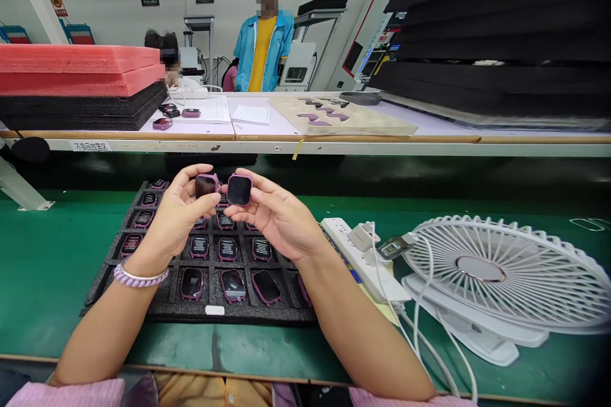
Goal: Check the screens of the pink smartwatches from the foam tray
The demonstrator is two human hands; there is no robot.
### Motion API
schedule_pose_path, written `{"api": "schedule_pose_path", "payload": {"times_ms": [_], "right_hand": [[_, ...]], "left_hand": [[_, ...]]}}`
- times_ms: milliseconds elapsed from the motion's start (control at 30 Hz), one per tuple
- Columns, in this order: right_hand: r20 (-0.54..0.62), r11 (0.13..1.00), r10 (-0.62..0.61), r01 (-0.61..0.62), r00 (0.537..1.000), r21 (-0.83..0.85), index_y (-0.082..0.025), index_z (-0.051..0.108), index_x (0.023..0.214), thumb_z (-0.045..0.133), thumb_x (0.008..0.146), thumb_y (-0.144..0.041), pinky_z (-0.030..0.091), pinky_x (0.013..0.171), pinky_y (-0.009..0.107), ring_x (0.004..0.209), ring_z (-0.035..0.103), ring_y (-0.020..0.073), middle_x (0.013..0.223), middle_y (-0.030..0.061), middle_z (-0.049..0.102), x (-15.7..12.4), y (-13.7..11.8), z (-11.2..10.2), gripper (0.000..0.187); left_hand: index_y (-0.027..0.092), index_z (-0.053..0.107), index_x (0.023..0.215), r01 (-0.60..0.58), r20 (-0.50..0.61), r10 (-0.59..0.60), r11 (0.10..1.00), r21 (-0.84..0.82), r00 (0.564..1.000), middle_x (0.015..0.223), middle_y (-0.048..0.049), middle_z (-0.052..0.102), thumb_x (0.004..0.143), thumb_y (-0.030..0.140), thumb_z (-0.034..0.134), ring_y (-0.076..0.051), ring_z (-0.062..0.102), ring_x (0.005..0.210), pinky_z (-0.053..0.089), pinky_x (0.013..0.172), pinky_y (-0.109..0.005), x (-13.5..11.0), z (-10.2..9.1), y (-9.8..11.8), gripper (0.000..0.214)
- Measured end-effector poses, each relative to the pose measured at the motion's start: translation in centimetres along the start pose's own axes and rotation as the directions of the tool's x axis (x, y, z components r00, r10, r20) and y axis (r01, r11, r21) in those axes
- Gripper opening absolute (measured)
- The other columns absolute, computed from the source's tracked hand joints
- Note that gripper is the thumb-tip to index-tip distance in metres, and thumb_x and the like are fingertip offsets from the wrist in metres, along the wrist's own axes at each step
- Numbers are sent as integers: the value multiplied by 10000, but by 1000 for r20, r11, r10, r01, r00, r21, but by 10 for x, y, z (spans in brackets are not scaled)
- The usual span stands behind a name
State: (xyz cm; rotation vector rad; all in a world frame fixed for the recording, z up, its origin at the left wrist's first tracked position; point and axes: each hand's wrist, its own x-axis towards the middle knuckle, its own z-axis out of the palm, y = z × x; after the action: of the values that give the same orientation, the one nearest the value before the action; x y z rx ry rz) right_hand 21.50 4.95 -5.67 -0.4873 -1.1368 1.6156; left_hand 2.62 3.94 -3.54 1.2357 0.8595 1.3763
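My left hand grips a purple-cased smartwatch between thumb and fingers, its dark face turned toward me. Beside it, my right hand pinches a second purple smartwatch with a black screen. The two watches are held side by side above a black foam tray. Several more purple watches sit in the tray's compartments, many with lit text on their screens, such as one watch near the middle. In the front row, one watch lies tilted with its screen dark. My forearms and hands cover parts of the tray.
On the right are a white power strip with cables and a white fan. A shelf crosses behind, bearing pink foam, black foam stacks and a pale tray. A person in a blue jacket stands beyond.
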Motion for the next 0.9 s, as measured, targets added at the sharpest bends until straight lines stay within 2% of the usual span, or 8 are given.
{"api": "schedule_pose_path", "payload": {"times_ms": [67,167,333,467,633,900], "right_hand": [[34,1000,5,-5,999,-3,-252,669,1314,915,858,-352,634,863,329,888,770,199,1191,66,742,-1,1,1,528],[58,1000,3,-1,998,-29,-283,671,1325,941,853,-353,646,910,351,922,777,204,1213,43,720,-3,2,2,549],[85,999,-19,21,996,-30,-281,706,1272,951,858,-356,654,843,304,867,773,182,1112,13,718,-5,2,3,486],[85,1000,16,-16,996,-1,-266,702,1292,972,835,-370,650,791,275,839,773,180,1097,25,741,-4,1,3,541],[86,996,42,-48,995,71,-289,705,1288,975,834,-353,627,740,219,792,753,140,1040,2,760,-1,2,0,532],[101,998,42,-47,994,51,-296,698,1314,930,865,-330,603,780,241,799,720,135,1063,10,751,-2,-1,1,507]], "left_hand": [[197,598,1188,-40,-26,41,999,28,999,896,11,661,673,224,840,-102,609,729,450,579,-188,1,0,-1,570],[200,611,1163,-76,-50,81,992,101,995,884,18,625,702,218,780,-109,572,773,447,640,-209,2,0,-2,492],[202,621,1194,-102,-19,110,965,240,994,905,14,590,781,231,677,-123,548,801,475,748,-250,-1,0,-3,418],[201,610,1258,-179,0,191,922,344,982,987,-12,618,801,246,683,-143,572,872,484,802,-271,-2,-1,-6,465],[192,613,1258,-230,-7,258,872,431,966,1045,-41,640,792,262,672,-164,574,902,459,743,-274,-1,-2,-11,476],[179,613,1213,-287,-23,330,852,439,944,977,-21,635,784,236,645,-137,558,812,465,714,-255,-3,2,-10,434]]}}
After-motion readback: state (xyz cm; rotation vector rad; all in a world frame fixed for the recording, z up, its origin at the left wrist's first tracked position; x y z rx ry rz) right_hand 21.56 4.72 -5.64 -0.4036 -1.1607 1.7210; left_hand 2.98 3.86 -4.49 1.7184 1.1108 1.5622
